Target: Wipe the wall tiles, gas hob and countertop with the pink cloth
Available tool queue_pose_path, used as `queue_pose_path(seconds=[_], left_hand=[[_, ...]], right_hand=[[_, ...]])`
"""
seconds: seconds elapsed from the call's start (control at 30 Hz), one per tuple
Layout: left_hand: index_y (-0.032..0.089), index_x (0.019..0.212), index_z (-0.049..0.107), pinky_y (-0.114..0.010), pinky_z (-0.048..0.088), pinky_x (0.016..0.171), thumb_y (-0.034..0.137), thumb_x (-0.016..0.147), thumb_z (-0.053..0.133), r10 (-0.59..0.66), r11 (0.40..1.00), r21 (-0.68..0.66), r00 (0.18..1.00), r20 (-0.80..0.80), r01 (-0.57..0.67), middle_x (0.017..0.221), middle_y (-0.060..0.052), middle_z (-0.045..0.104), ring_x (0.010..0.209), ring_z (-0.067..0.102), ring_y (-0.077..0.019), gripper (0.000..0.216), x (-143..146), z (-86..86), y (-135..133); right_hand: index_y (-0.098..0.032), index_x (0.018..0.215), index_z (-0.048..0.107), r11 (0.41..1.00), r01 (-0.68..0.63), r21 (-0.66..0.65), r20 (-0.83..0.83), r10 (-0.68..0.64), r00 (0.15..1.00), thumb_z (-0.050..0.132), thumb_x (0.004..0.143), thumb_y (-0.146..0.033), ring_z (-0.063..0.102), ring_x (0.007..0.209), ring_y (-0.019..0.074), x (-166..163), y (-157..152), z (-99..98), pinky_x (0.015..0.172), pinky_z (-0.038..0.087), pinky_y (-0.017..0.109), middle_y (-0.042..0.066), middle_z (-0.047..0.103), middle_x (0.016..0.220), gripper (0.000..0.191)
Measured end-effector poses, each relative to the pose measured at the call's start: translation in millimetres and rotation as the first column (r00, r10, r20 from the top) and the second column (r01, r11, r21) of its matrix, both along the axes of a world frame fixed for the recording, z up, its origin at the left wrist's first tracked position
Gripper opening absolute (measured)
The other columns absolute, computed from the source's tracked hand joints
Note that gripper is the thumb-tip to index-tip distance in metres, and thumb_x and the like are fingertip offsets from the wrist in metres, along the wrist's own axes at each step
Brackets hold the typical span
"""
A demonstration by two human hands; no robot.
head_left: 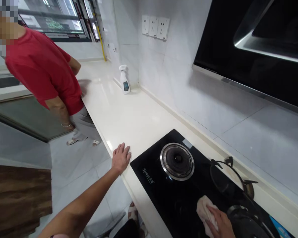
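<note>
My left hand [121,157] lies flat with fingers spread on the front edge of the cream countertop [129,115], just left of the black glass gas hob [169,195]. My right hand [220,224] presses a crumpled white cloth [204,207] onto the hob's glass near its front right part. A round burner [177,161] sits bare at the hob's left. At the right, a black pan support [228,178] stands over the other burner.
A white spray bottle [124,79] stands on the counter against the tiled wall. Another person in a red shirt [43,69] leans over the far counter end. A black range hood [258,46] hangs above the hob. Wall sockets [155,27] are above the counter.
</note>
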State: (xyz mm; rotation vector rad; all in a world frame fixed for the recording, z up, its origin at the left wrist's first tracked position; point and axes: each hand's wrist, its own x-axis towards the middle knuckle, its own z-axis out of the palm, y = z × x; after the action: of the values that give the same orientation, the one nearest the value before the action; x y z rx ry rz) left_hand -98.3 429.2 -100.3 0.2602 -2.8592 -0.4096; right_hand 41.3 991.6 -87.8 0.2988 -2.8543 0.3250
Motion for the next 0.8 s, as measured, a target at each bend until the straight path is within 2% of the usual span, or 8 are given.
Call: queue_pose_path(seconds=[0.1,0.17,0.27,0.33,0.47,0.57,0.7,0.8], left_hand=[[0.02,0.144,0.061,-0.053,0.032,0.12,0.038,0.105,0.041,0.018,1.0,-0.021,1.0,0.019,-0.018,0.163,-0.016,0.044,0.153,0.033,-0.0342,0.047,-0.5,1.7,-0.3],[0.021,0.144,0.061,-0.054,0.031,0.119,0.039,0.104,0.042,0.032,0.999,-0.035,0.999,0.023,-0.032,0.162,-0.016,0.045,0.152,0.034,-0.0337,0.047,-2.1,2.3,-0.3],[0.022,0.144,0.061,-0.053,0.03,0.12,0.04,0.104,0.042,0.042,0.999,-0.035,0.999,0.026,-0.041,0.162,-0.015,0.045,0.152,0.034,-0.0328,0.047,-3.9,2.2,0.7],[0.022,0.144,0.061,-0.052,0.03,0.121,0.041,0.105,0.042,0.05,0.998,-0.025,0.998,0.025,-0.049,0.162,-0.014,0.045,0.152,0.033,-0.0317,0.048,-3.6,1.8,1.7],[0.023,0.142,0.063,-0.049,0.03,0.121,0.041,0.105,0.043,0.057,0.998,-0.006,0.998,0.011,-0.057,0.161,-0.013,0.047,0.152,0.034,-0.0303,0.046,-1.8,1.6,3.9],[0.023,0.141,0.063,-0.051,0.031,0.12,0.041,0.104,0.043,0.058,0.998,0.005,0.998,0.009,-0.059,0.16,-0.013,0.047,0.152,0.035,-0.0312,0.046,-2.2,3.0,5.0],[0.023,0.141,0.063,-0.051,0.031,0.119,0.042,0.103,0.044,0.055,0.998,0.004,0.998,0.022,-0.055,0.16,-0.014,0.047,0.151,0.035,-0.0325,0.046,-3.6,5.5,5.4],[0.023,0.14,0.064,-0.052,0.031,0.118,0.041,0.102,0.045,0.057,0.998,0.01,0.998,0.019,-0.057,0.159,-0.014,0.047,0.149,0.036,-0.0334,0.046,-4.5,5.6,4.4]], right_hand=[[-0.023,0.126,0.067,0.997,-0.049,-0.06,-0.001,0.049,0.999,0.043,0.099,-0.044,0.064,0.115,0.0306,-47.4,-17.3,5.0,0.096,0.055,0.045,0.012,0.066,0.124,0.043],[-0.018,0.127,0.065,0.996,-0.081,-0.046,0.003,0.082,0.997,0.041,0.097,-0.039,0.059,0.118,0.0317,-81.6,-36.4,11.2,0.102,0.05,0.048,0.015,0.063,0.125,0.044],[-0.017,0.129,0.061,0.994,-0.102,-0.035,0.021,0.103,0.995,0.041,0.097,-0.034,0.053,0.121,0.0303,-124.9,-59.0,21.6,0.107,0.044,0.047,0.015,0.059,0.129,0.042],[-0.016,0.128,0.059,0.995,-0.101,-0.019,0.042,0.101,0.994,0.044,0.095,-0.033,0.052,0.118,0.0303,-139.1,-65.9,27.7,0.106,0.043,0.046,0.015,0.058,0.127,0.04],[-0.014,0.12,0.058,0.995,-0.088,0.042,0.092,0.083,0.992,0.05,0.093,-0.035,0.049,0.117,0.0334,-126.0,-77.2,37.4,0.106,0.04,0.048,0.017,0.057,0.12,0.035],[-0.015,0.115,0.059,0.991,-0.092,0.1,0.155,0.075,0.985,0.055,0.089,-0.03,0.047,0.115,0.0346,-99.6,-104.9,42.9,0.104,0.038,0.049,0.016,0.056,0.117,0.031],[-0.017,0.112,0.061,0.974,-0.17,0.148,0.27,0.126,0.955,0.064,0.08,-0.02,0.045,0.113,0.0356,-76.5,-175.0,52.2,0.099,0.038,0.049,0.015,0.055,0.12,0.032],[-0.016,0.111,0.061,0.95,-0.284,0.127,0.347,0.226,0.91,0.069,0.076,-0.019,0.045,0.113,0.0348,-71.6,-234.3,62.4,0.098,0.038,0.049,0.015,0.055,0.121,0.036]])
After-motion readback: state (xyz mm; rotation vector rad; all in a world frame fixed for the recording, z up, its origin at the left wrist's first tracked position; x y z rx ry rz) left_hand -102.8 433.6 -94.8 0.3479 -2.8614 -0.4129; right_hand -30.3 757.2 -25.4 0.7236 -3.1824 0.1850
